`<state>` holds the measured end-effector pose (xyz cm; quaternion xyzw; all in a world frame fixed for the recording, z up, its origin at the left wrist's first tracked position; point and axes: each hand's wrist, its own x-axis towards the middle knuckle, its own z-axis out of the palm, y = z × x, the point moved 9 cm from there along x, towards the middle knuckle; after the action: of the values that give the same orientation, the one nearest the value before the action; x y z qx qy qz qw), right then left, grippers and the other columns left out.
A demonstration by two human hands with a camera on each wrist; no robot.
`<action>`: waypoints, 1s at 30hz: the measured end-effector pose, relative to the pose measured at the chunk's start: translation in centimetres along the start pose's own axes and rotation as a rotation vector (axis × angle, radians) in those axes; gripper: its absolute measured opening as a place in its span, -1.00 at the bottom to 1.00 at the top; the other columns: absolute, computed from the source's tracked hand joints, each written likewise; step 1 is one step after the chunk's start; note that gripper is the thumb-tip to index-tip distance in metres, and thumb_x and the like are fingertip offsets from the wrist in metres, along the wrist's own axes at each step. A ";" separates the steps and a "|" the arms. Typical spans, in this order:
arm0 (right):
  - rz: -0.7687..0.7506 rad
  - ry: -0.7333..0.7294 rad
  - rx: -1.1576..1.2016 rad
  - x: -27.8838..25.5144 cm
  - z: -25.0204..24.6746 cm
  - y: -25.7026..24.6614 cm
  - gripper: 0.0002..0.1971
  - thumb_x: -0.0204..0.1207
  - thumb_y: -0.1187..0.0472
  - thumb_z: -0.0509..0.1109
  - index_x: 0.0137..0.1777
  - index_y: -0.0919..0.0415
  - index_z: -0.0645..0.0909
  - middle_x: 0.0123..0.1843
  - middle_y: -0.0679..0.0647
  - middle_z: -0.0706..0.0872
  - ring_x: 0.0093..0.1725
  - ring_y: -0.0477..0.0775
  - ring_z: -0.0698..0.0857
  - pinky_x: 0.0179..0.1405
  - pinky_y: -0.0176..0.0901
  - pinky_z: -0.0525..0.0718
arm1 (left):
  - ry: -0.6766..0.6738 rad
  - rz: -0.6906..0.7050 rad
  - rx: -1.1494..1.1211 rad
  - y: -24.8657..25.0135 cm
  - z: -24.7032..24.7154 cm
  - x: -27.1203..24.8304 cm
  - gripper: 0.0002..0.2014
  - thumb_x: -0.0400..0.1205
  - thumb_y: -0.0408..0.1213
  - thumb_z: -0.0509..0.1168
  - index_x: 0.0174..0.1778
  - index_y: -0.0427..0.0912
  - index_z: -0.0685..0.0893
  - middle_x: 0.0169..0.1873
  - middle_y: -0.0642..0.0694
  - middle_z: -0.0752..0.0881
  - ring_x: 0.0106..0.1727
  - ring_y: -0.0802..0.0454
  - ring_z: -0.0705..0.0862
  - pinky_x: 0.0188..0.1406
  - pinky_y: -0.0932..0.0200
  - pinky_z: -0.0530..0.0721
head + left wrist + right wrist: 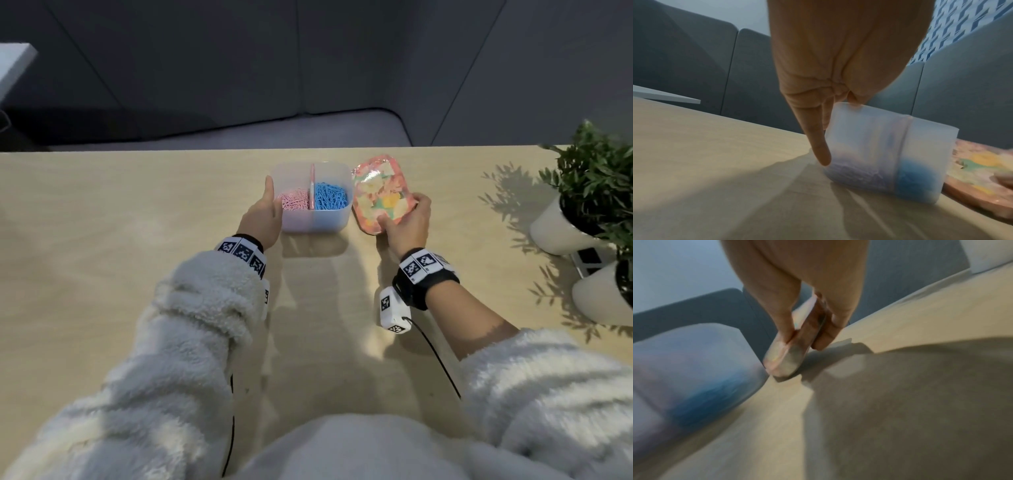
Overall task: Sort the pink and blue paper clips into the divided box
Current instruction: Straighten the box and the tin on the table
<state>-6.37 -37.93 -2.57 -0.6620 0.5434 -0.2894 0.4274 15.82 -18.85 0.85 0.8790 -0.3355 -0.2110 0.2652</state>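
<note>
The translucent white plastic divided box (pixel 313 219) stands on the pale wooden table (pixel 102 222) toward its far edge. Its left compartment holds the heap of pink paper clips (pixel 294 202) and its right compartment the heap of blue paper clips (pixel 330 196), with a pink divider wall between them. No loose clips show on the table, so the sorting looks finished or close to it.

The left hand (pixel 262 216) lies against the box's left wall. Its thumb points up along the wall and one straight finger runs down the near left corner to the table, so this grip is a light brace, fingers extended, not a clasp. The right hand (pixel 407 224) pinches the near edge of the glossy flower-patterned rectangular tray (pixel 378 192), thumb on top and fingers beneath. The tray sits just right of the box, and the right wrist view shows it tilted, with only its left edge on the table.

The main risk is the tray. If it swings left it could knock the box's right wall and jolt clips over the low divider, mixing the colours. With only a light brace on the left, the box might also slide or tip. The tray's shiny surface and shallow pinch could let it slip. The potted green plants (pixel 596 178) to the right stand near the right elbow's path.
</note>
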 end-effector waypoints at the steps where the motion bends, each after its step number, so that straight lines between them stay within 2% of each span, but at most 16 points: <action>1: -0.043 0.022 0.025 -0.4 -0.7 -0.6 -0.37 0.38 0.33 0.48 0.42 0.18 0.30 0.42 0.15 0.48 0.35 0.15 0.56 0.33 -0.11 0.52 | -0.002 0.002 0.001 0.0 0.0 -0.4 -0.48 0.75 -0.21 -0.12 0.64 -0.11 -0.07 0.06 -0.49 0.67 0.07 -0.36 0.63 0.09 -0.04 0.53; 3: -0.149 0.073 0.059 -1.4 -2.2 -2.3 -0.41 0.47 0.35 0.36 0.49 0.17 0.29 0.48 0.13 0.45 0.45 0.09 0.48 0.39 -0.26 0.41 | -0.013 0.017 0.008 0.0 0.1 -1.2 -0.48 0.75 -0.21 -0.13 0.64 -0.13 -0.08 0.00 -0.43 0.66 0.02 -0.32 0.63 0.04 -0.02 0.51; 6: -0.283 0.166 0.154 -2.9 -5.0 -5.7 -0.52 0.57 0.31 0.21 0.50 0.17 0.31 0.47 0.09 0.50 0.41 -0.01 0.51 0.27 -0.58 0.39 | -0.031 0.049 0.009 -0.2 0.5 -2.5 -0.47 0.75 -0.21 -0.12 0.64 -0.14 -0.11 -0.12 -0.24 0.56 -0.10 -0.10 0.54 -0.06 0.10 0.42; 8: -0.353 0.177 0.225 -3.6 -6.2 -8.0 -0.57 0.60 0.30 0.16 0.48 0.19 0.34 0.43 0.07 0.53 0.35 -0.10 0.52 0.20 -0.70 0.38 | -0.040 0.058 0.018 -0.5 0.7 -3.6 -0.46 0.75 -0.21 -0.09 0.64 -0.16 -0.10 0.08 -0.33 0.62 0.08 -0.18 0.60 0.02 0.07 0.44; 10: -0.376 0.157 0.272 -4.2 -6.5 -9.5 -0.57 0.59 0.30 0.15 0.47 0.19 0.36 0.43 0.04 0.52 0.38 -0.13 0.50 0.28 -0.64 0.38 | -0.041 0.047 0.010 -1.2 0.9 -4.3 -0.45 0.75 -0.20 -0.05 0.64 -0.15 -0.06 0.42 -0.28 0.51 0.38 -0.20 0.52 0.24 0.04 0.45; 11: -0.371 0.155 0.293 -4.4 -6.4 -10.1 -0.56 0.59 0.30 0.14 0.48 0.20 0.36 0.45 0.03 0.50 0.41 -0.12 0.48 0.37 -0.55 0.39 | -0.034 0.037 -0.017 -1.7 1.0 -4.5 -0.45 0.73 -0.19 -0.02 0.64 -0.12 -0.02 0.50 -0.24 0.43 0.46 -0.18 0.47 0.33 0.03 0.42; 14: -0.391 0.169 0.386 -5.3 -5.9 -11.7 -0.55 0.59 0.29 0.12 0.49 0.25 0.35 0.44 0.02 0.48 0.45 -0.05 0.47 0.49 -0.24 0.43 | 0.014 0.031 -0.147 -2.5 0.6 -4.3 -0.46 0.64 -0.17 0.07 0.57 -0.02 0.15 0.49 -0.19 0.39 0.36 -0.21 0.56 0.38 -0.09 0.47; 16: -0.380 0.093 0.412 -5.4 -3.8 -12.4 -0.58 0.60 0.31 0.12 0.47 0.26 0.37 0.41 0.09 0.52 0.37 0.04 0.54 0.39 -0.15 0.54 | 0.063 0.030 -0.183 -2.2 -0.2 -4.0 -0.48 0.64 -0.18 0.09 0.55 -0.08 0.21 0.47 -0.24 0.37 0.35 -0.21 0.53 0.40 -0.12 0.48; 19: -0.196 -0.109 0.370 -5.1 1.4 -10.8 -0.63 0.61 0.27 0.18 0.41 0.24 0.42 0.29 0.14 0.60 0.15 0.01 0.62 0.07 -0.16 0.67 | 0.135 -0.008 -0.318 -1.3 -1.6 -2.9 -0.57 0.71 -0.22 0.03 0.51 -0.24 0.30 0.46 -0.24 0.39 0.46 -0.12 0.41 0.51 0.03 0.35; 21: -0.069 -0.211 0.316 -4.8 4.3 -8.9 -0.60 0.56 0.12 0.31 0.38 0.20 0.44 0.29 0.14 0.61 0.21 0.06 0.63 0.20 -0.03 0.69 | 0.120 -0.069 -0.487 -0.6 -1.7 -2.3 -0.64 0.71 -0.15 -0.04 0.31 -0.23 0.47 0.25 -0.12 0.55 0.27 0.02 0.51 0.30 0.19 0.42; 22: -0.044 -0.233 0.279 -4.7 5.1 -8.3 -0.54 0.50 0.06 0.39 0.36 0.19 0.45 0.28 0.12 0.62 0.24 0.09 0.63 0.27 0.06 0.65 | 0.086 -0.089 -0.555 -0.2 -1.4 -1.9 -0.63 0.69 -0.11 -0.06 0.17 -0.27 0.51 0.09 -0.09 0.58 0.11 0.05 0.55 0.11 0.26 0.47; 23: -0.064 -0.238 0.216 -4.6 5.4 -8.3 -0.49 0.44 0.01 0.45 0.34 0.17 0.46 0.27 0.11 0.62 0.25 0.10 0.62 0.30 0.09 0.62 | 0.058 -0.103 -0.605 0.0 -0.9 -1.5 -0.56 0.67 -0.05 -0.06 0.14 -0.33 0.53 0.03 -0.10 0.60 0.04 0.03 0.59 -0.03 0.32 0.52; 24: -0.111 -0.237 0.131 -4.4 5.6 -8.5 -0.44 0.39 -0.05 0.47 0.34 0.16 0.47 0.25 0.10 0.62 0.27 0.10 0.59 0.32 0.06 0.59 | 0.040 -0.120 -0.639 -0.5 -0.1 -0.9 -0.50 0.65 0.03 -0.06 0.16 -0.33 0.54 0.08 -0.14 0.66 0.08 -0.01 0.66 -0.06 0.29 0.62; 26: -0.180 -0.248 -0.052 -4.1 6.0 -8.8 -0.41 0.39 -0.12 0.44 0.35 0.14 0.46 0.27 0.12 0.55 0.32 0.09 0.48 0.30 -0.14 0.45 | 0.064 -0.137 -0.654 -1.8 1.2 0.1 -0.40 0.60 0.22 -0.05 0.24 -0.20 0.55 0.15 -0.15 0.70 0.17 -0.04 0.71 0.13 -0.01 0.72; 27: -0.169 -0.260 -0.108 -4.0 6.2 -8.6 -0.42 0.42 -0.13 0.41 0.36 0.16 0.45 0.29 0.14 0.49 0.36 0.10 0.42 0.25 -0.19 0.37 | 0.088 -0.131 -0.653 -1.7 1.4 -0.1 -0.40 0.62 0.24 -0.05 0.26 -0.18 0.53 0.17 -0.14 0.69 0.18 -0.02 0.70 0.18 -0.08 0.70; 30: -0.088 -0.280 -0.094 -3.8 6.3 -7.4 -0.45 0.46 -0.10 0.38 0.35 0.21 0.47 0.31 0.17 0.42 0.41 0.13 0.36 0.19 -0.24 0.29 | 0.167 -0.146 -0.738 -0.1 0.5 -1.8 -0.58 0.73 -0.02 -0.05 0.33 -0.24 0.43 0.21 -0.09 0.56 0.21 0.05 0.59 0.11 0.23 0.64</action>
<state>1.51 -32.32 1.34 -0.7383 0.4619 -0.1869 0.4546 14.34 -17.65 0.79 0.7601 -0.1508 -0.2635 0.5745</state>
